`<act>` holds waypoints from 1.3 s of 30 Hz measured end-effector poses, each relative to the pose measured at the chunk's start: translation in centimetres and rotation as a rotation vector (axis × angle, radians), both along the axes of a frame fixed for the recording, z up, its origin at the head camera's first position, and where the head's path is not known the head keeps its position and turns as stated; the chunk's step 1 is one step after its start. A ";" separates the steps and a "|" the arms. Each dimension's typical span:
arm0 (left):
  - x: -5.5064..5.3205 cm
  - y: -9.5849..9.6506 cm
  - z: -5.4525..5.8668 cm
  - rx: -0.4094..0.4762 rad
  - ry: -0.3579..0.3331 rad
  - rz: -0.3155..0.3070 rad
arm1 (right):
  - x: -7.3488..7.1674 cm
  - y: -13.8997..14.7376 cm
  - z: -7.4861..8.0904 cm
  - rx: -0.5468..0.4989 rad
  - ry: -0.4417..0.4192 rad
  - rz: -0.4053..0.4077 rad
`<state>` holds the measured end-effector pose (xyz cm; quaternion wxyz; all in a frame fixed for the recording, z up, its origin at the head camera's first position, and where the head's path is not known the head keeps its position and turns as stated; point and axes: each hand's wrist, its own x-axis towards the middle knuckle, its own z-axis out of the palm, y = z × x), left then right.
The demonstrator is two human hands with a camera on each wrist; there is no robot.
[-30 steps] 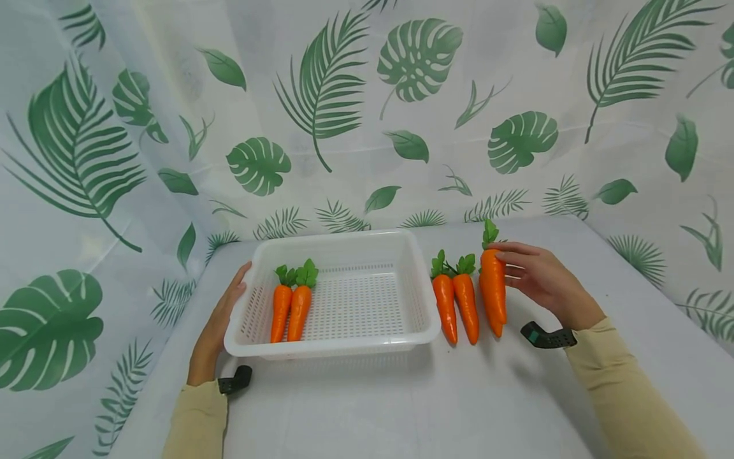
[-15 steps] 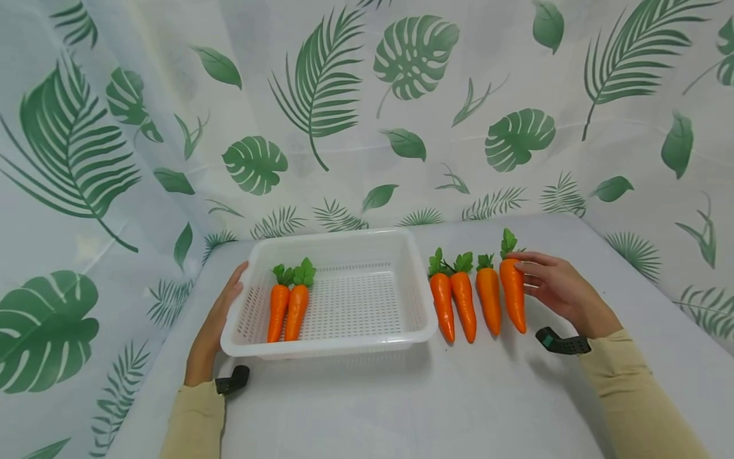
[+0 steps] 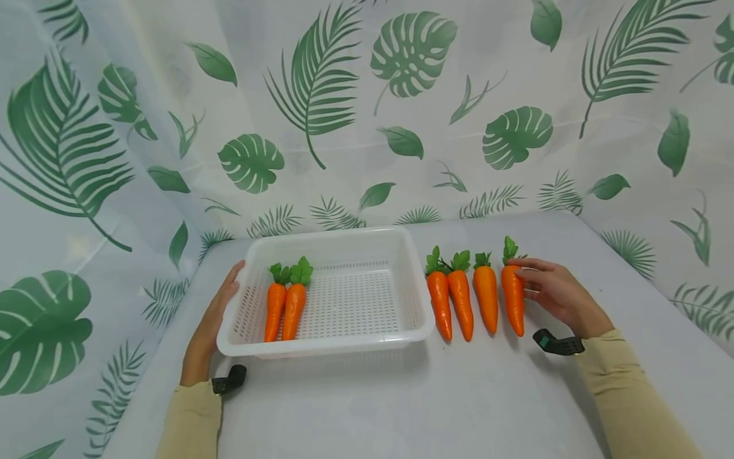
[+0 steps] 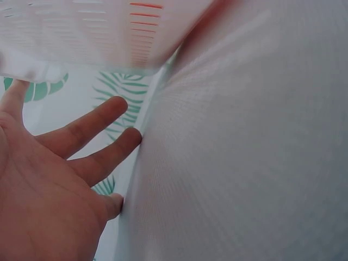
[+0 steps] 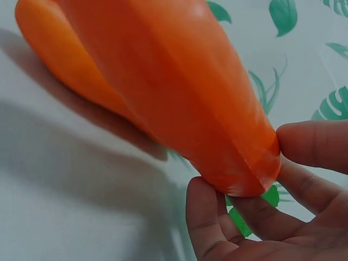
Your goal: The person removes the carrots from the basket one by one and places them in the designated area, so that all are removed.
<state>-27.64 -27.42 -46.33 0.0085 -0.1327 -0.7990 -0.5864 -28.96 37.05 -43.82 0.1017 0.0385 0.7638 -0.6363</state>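
My right hand (image 3: 559,294) pinches an orange carrot (image 3: 513,299) near its leafy top, at the right end of a row of carrots. The right wrist view shows the fingertips around the thick end of this carrot (image 5: 179,92); whether it touches the table cannot be told. A white plastic basket (image 3: 327,349) stands to the left, with two carrots (image 3: 294,311) side by side in its left part. Against the basket's left side rests my left hand (image 3: 215,312). Seen from the left wrist, that hand (image 4: 49,179) has straight, spread fingers, partly under the basket's rim.
Between basket and right hand lie three more carrots, the nearest to that hand being a lighter orange carrot (image 3: 486,299). The leftmost carrot (image 3: 439,306) is close against the basket's right side. A leaf-printed curtain (image 3: 344,115) hangs behind the white table (image 3: 344,408).
The right hand has carried its carrot rightward and down, away from the lighter carrot it overlapped, to the row's right end. The left hand keeps its place at the basket.
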 end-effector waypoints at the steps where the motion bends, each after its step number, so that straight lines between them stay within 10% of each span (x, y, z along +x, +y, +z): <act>1: 0.0 0.0 0.0 0.000 0.000 -0.001 | -0.1 0.0 -0.2 0.011 -0.003 -0.004; 39: -0.1 -0.2 -0.2 0.020 0.014 -0.016 | -1.5 -1.5 -2.7 0.255 0.161 -0.148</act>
